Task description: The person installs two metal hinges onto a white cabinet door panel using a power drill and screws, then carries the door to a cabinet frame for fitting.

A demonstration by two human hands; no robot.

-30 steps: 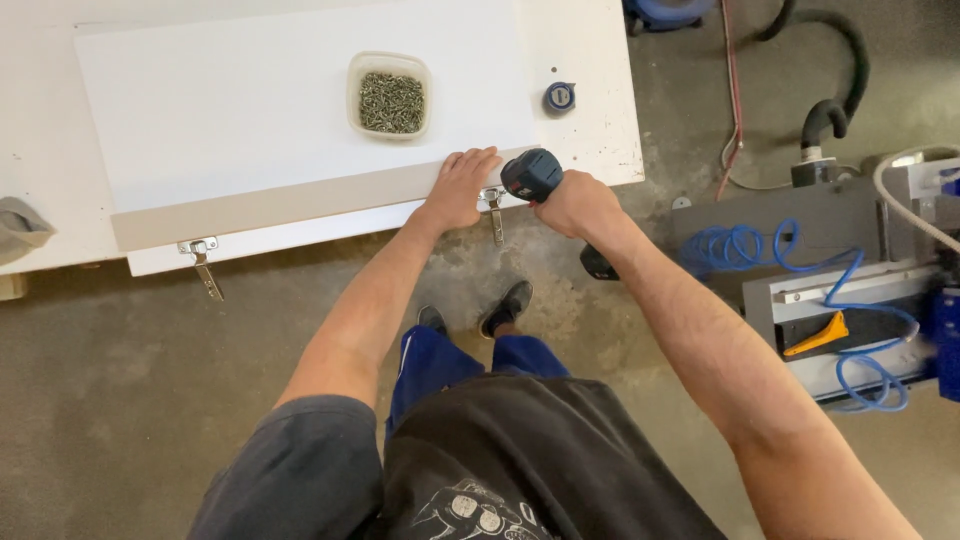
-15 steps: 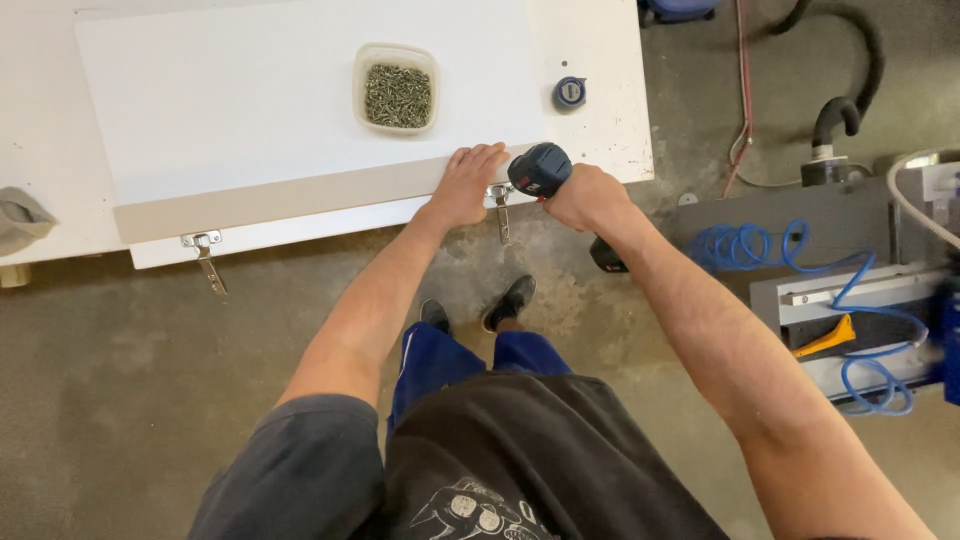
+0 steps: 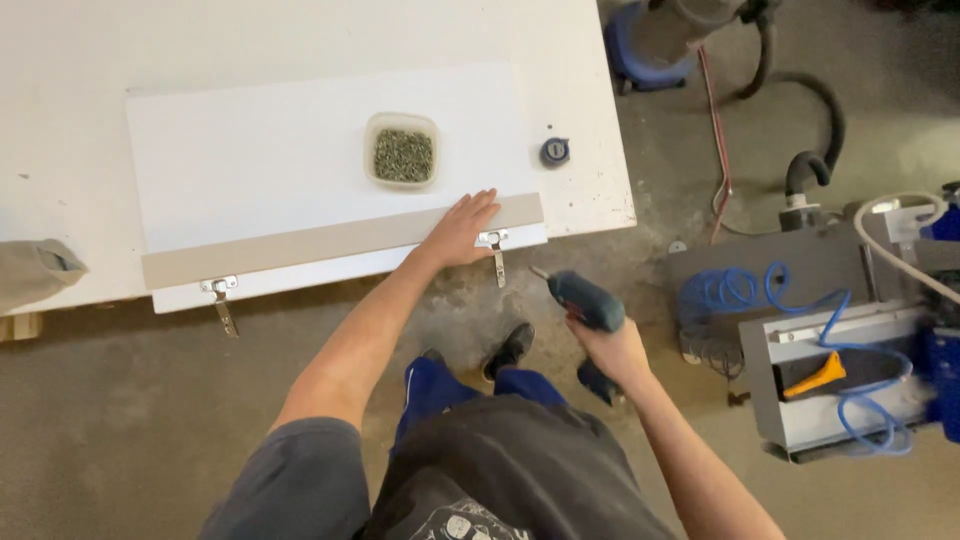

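My left hand (image 3: 462,228) lies flat, fingers apart, on the near edge of a white panel (image 3: 300,160), on its beige strip, just left of a metal hinge (image 3: 495,248) fixed at the panel's right end. My right hand (image 3: 612,348) grips a blue-green cordless screwdriver (image 3: 585,300) held off the table over the floor, its bit pointing up-left toward that hinge, apart from it. A second hinge (image 3: 221,298) hangs from the panel's left end. A clear tub of screws (image 3: 403,152) stands on the panel behind my left hand.
The panel lies on a white table (image 3: 590,130) with a small round blue object (image 3: 555,152) near its right edge. On the concrete floor to the right stand a blue vacuum (image 3: 665,40) with a black hose, a coiled blue air hose (image 3: 770,290) and a grey machine (image 3: 850,380).
My right hand has pulled the screwdriver away from the right hinge, down and to the right over the floor. The left hand stays on the panel edge. The view has shifted.
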